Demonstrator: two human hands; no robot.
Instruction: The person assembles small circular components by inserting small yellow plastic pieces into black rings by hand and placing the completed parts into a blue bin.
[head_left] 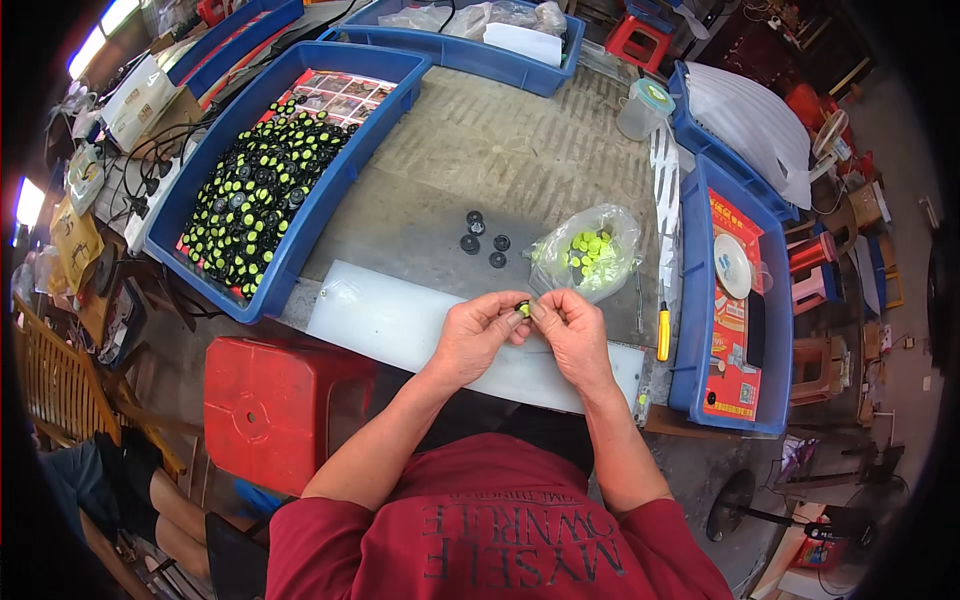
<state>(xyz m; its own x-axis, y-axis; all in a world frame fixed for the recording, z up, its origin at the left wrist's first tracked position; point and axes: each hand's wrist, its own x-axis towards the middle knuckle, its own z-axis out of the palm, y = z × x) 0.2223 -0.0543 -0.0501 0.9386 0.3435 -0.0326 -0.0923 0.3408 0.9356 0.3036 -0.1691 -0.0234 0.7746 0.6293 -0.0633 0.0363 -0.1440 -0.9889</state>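
Note:
Over the near edge of the table, my left hand [472,338] pinches a small black round piece with a yellow-green centre [523,309]. My right hand [574,337] meets it from the other side, with thumb and finger closed at the same piece. Just beyond my right hand sits a clear plastic bag [560,245] with yellow-green discs [594,250] in it. Several loose black round pieces [470,243] lie on the table left of the bag. Under my hands runs a white board [385,312] along the table's edge.
A blue tray [345,180] at the left holds a heap of black and yellow-green pieces [250,190]. Another blue tray [694,330] on the right carries a white round lid [733,266]. A yellow-handled tool [664,333], a clear tub [643,112] and a red stool [262,415] stand around.

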